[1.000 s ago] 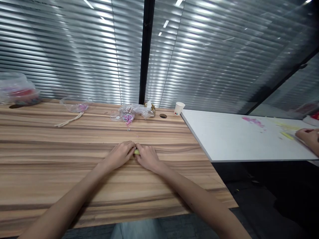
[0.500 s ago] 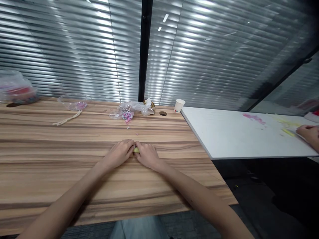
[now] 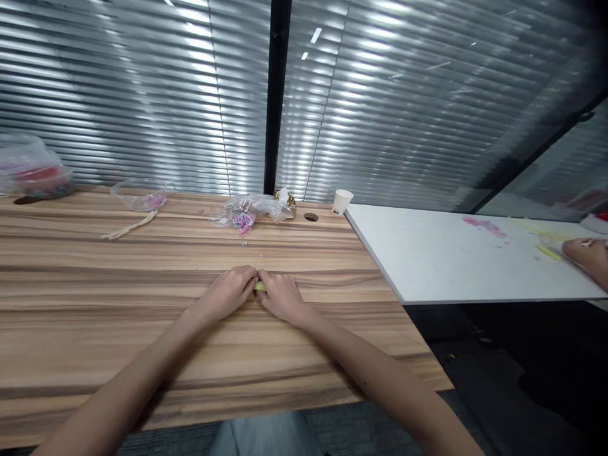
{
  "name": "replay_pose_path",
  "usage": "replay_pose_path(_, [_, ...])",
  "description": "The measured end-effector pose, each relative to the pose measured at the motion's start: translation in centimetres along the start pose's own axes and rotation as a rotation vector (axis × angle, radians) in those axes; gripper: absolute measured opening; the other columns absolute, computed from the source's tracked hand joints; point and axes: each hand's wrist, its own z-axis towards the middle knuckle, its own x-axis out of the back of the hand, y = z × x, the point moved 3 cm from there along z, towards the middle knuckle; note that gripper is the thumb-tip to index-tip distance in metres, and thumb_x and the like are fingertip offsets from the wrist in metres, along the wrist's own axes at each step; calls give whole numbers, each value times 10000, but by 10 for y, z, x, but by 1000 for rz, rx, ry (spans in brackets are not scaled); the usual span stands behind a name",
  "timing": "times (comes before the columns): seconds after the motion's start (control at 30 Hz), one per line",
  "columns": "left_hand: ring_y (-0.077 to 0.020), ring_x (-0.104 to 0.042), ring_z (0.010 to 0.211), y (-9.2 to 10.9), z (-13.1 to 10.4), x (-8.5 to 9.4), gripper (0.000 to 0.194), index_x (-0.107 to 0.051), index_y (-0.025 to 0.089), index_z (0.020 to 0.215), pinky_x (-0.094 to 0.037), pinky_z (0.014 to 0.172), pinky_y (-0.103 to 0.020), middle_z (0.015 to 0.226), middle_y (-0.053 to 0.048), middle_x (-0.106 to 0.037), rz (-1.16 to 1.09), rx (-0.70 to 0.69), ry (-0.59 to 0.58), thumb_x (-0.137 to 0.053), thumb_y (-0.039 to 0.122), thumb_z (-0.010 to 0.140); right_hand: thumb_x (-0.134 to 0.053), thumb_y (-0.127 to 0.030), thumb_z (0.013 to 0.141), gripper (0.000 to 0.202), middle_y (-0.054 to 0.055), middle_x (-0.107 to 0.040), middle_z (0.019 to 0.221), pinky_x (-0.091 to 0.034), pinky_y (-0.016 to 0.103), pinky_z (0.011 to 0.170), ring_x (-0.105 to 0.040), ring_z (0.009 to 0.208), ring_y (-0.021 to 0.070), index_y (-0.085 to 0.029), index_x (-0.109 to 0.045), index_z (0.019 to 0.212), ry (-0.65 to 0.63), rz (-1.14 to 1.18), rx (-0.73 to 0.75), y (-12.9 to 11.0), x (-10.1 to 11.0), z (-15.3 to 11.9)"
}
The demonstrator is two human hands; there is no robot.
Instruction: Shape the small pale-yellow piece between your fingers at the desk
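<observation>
My left hand (image 3: pixel 232 288) and my right hand (image 3: pixel 281 294) meet over the middle of the wooden table (image 3: pixel 142 354). Between them shows a short yellow strip (image 3: pixel 259 286), with fingers of both hands closed on it. Most of the strip is hidden, so its exact kind cannot be made out. Just beyond my fingertips lie a tiny pink ring (image 3: pixel 261 256) and a small pale ring (image 3: pixel 244 244). Farther back is a clear plastic bag (image 3: pixel 256 204) beside a pile of small pink and purple rings (image 3: pixel 242 220).
At the back left are a clear container (image 3: pixel 140 195), a cream cord (image 3: pixel 130 226) and a bag with red contents (image 3: pixel 40 174). A paper cup (image 3: pixel 342 201) stands by the white table (image 3: pixel 427 259). There, another person's hand (image 3: pixel 586 253) is near yellow strips (image 3: pixel 550 252).
My hands hold nearly the same position on the yellow strip. The other person's hand at the far right has shifted slightly.
</observation>
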Motion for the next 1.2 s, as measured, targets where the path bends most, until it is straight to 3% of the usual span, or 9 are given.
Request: replay_pose_path(1.2, [-170, -532, 692, -3, 1, -4, 220, -526, 170, 779, -392, 625, -273, 762, -57, -581, 18, 7, -10, -328, 191, 873, -406, -293, 850, 272, 95, -652, 963, -402, 297, 711, -602, 885, 222, -187, -448, 1096, -11, -5, -5, 1, -2, 1])
